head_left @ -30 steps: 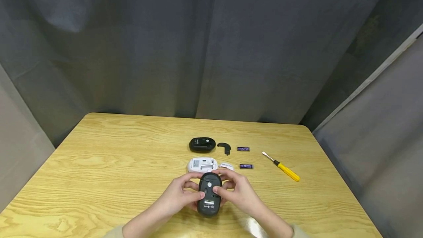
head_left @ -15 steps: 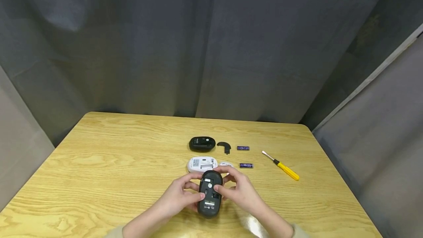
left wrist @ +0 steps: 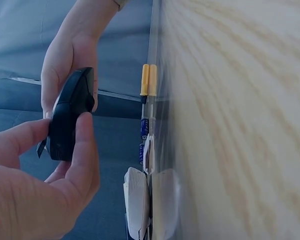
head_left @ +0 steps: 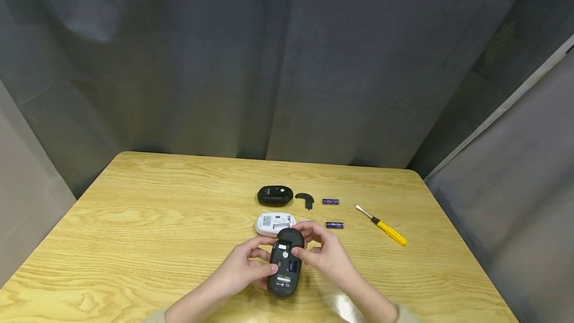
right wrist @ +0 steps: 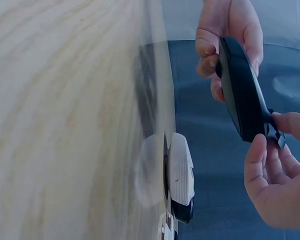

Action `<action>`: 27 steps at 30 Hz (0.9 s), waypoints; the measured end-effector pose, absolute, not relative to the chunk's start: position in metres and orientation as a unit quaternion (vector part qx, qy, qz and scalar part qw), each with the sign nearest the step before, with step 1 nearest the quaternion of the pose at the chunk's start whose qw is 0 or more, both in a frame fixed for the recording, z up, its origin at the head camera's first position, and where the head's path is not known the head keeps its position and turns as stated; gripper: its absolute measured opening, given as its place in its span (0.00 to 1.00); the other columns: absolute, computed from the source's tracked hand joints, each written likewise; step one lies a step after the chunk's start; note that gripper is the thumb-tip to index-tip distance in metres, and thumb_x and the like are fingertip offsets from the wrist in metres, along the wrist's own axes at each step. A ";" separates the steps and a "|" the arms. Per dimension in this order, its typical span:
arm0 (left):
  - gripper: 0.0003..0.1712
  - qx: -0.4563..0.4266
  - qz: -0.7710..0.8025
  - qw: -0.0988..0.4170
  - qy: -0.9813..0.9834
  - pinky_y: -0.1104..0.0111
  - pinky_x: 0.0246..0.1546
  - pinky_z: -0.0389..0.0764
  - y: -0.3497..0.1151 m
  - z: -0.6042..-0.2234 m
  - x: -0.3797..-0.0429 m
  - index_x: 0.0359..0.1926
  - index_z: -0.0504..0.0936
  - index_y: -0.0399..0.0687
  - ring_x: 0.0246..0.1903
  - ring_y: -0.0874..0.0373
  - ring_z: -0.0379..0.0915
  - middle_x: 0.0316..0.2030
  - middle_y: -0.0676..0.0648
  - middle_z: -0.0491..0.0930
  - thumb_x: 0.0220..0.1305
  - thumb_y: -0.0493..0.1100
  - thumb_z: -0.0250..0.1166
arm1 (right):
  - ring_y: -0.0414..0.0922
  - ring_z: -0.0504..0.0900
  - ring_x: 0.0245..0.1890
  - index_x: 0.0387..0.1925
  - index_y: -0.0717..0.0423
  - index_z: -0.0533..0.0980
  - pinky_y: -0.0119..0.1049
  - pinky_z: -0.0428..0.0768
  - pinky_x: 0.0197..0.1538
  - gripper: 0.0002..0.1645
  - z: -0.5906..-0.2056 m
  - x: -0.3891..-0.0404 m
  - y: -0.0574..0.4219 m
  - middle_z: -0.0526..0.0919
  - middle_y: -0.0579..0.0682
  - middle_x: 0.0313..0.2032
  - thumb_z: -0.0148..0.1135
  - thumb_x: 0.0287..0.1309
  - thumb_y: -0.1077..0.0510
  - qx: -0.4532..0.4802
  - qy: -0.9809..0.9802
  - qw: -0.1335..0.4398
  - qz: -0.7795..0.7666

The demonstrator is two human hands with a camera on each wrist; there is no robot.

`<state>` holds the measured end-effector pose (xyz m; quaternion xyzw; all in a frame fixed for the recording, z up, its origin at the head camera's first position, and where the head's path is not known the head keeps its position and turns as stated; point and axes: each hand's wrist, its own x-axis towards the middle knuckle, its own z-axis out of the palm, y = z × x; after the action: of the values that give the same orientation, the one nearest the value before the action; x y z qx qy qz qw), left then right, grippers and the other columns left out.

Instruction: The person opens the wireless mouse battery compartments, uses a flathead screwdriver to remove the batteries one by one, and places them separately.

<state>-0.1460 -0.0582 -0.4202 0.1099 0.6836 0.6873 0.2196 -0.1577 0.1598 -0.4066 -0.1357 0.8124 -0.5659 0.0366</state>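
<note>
Above the table's front part, my left hand (head_left: 239,265) grips a black computer mouse (head_left: 282,282) by its left side, underside up. My right hand (head_left: 327,258) pinches the mouse's black battery cover (head_left: 290,236) at the far end. The cover sits shifted off the body, and in the right wrist view the cover (right wrist: 277,136) stands tilted away from the shell. Inside the uncovered bay a dark blue battery (head_left: 293,266) shows. Just beyond lies a white mouse (head_left: 269,223), bottom up with its battery bay bare; its white cover is mostly hidden behind my right hand.
Farther back lie another black mouse (head_left: 275,195) and a loose black cover (head_left: 306,199). Two purple batteries (head_left: 331,202) lie right of them, one nearer me. A yellow-handled screwdriver (head_left: 389,232) lies at the right of the wooden table (head_left: 170,223).
The battery cover has lifted and slid away from the black mouse's far end, baring the bay and the battery. My right hand has moved slightly away from me with it; my left hand stays put.
</note>
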 end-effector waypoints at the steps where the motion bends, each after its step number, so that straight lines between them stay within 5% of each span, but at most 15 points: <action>1: 0.33 0.111 0.687 0.221 0.683 0.58 0.30 0.84 -0.058 -0.420 -0.146 0.62 0.67 0.38 0.30 0.54 0.80 0.38 0.41 0.78 0.54 0.35 0.67 | 0.44 0.77 0.36 0.48 0.53 0.76 0.35 0.82 0.29 0.23 -0.406 -0.159 0.160 0.81 0.54 0.36 0.71 0.48 0.60 -0.134 0.809 0.039 -0.570; 11: 0.33 0.113 0.687 0.222 0.682 0.58 0.29 0.84 -0.060 -0.420 -0.144 0.61 0.67 0.38 0.29 0.54 0.80 0.38 0.41 0.78 0.54 0.35 0.67 | 0.44 0.77 0.28 0.53 0.65 0.71 0.32 0.79 0.27 0.26 -0.399 -0.165 0.170 0.80 0.53 0.32 0.66 0.53 0.62 -0.111 0.752 0.088 -0.644; 20: 0.34 0.104 0.684 0.220 0.688 0.58 0.30 0.84 -0.063 -0.422 -0.145 0.62 0.67 0.37 0.30 0.53 0.80 0.39 0.41 0.78 0.54 0.35 0.67 | 0.40 0.75 0.24 0.53 0.65 0.71 0.31 0.77 0.27 0.26 -0.399 -0.168 0.181 0.80 0.52 0.32 0.67 0.52 0.63 -0.082 0.756 0.101 -0.641; 27: 0.34 0.100 0.686 0.209 0.689 0.58 0.30 0.84 -0.067 -0.420 -0.146 0.62 0.66 0.37 0.30 0.53 0.80 0.39 0.40 0.78 0.54 0.35 0.67 | 0.43 0.75 0.22 0.52 0.64 0.73 0.39 0.80 0.26 0.25 -0.408 -0.172 0.194 0.80 0.54 0.31 0.67 0.51 0.62 -0.075 0.794 0.097 -0.596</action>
<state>-0.1461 -0.0674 -0.4202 0.1003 0.6892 0.6864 0.2093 -0.1717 0.1938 -0.4084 -0.0749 0.7939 -0.5956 0.0974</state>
